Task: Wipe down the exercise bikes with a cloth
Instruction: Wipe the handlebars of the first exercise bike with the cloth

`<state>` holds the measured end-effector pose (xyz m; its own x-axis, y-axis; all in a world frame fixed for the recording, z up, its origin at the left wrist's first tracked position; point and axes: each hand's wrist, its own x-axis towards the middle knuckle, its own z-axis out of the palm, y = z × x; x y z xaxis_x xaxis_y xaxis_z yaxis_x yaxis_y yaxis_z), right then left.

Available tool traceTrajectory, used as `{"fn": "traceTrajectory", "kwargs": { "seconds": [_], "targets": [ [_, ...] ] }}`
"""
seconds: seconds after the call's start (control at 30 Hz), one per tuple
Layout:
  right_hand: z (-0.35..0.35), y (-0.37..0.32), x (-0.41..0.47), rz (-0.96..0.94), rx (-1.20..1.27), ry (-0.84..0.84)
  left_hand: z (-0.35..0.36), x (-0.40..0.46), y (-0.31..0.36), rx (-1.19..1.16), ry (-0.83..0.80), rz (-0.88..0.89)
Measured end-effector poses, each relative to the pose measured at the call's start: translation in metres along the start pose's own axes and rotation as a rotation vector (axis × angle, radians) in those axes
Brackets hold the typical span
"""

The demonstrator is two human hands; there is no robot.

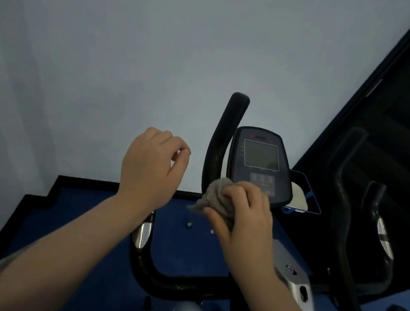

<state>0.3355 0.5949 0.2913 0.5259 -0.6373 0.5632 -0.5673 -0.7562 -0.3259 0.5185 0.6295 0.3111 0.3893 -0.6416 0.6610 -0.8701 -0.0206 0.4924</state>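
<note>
Head view: right hand (245,216) fingers grip cloth (214,197) at console (261,162); left hand (152,165) loosely curled, empty.

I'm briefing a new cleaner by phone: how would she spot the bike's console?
Find the nearer exercise bike, the one with black handlebars rising against the pale wall. Its console sits just right of the tall upright handlebar, above the right hand holding the grey cloth. It is the only flat dark panel with a square screen.

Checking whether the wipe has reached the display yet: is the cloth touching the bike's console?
Cannot tell. In the head view the cloth, bunched in the right hand, overlaps the console at its lower left corner, but no contact or gap shows plainly.
</note>
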Motion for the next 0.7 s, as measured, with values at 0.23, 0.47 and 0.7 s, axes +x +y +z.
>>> {"fn": "traceTrajectory", "kwargs": {
  "seconds": [0.23, 0.47, 0.7],
  "targets": [
    [-0.015, -0.003, 0.081, 0.055, 0.266, 0.109, 0.001, 0.000, 0.000, 0.016, 0.000, -0.006],
    [0.001, -0.003, 0.042, -0.079, 0.200, -0.107, 0.001, 0.001, -0.002, 0.028, -0.005, 0.026],
    [0.010, -0.016, 0.073, 0.053, 0.282, 0.030, 0.001, 0.000, -0.004, 0.007, 0.002, 0.033]
  ]
}}
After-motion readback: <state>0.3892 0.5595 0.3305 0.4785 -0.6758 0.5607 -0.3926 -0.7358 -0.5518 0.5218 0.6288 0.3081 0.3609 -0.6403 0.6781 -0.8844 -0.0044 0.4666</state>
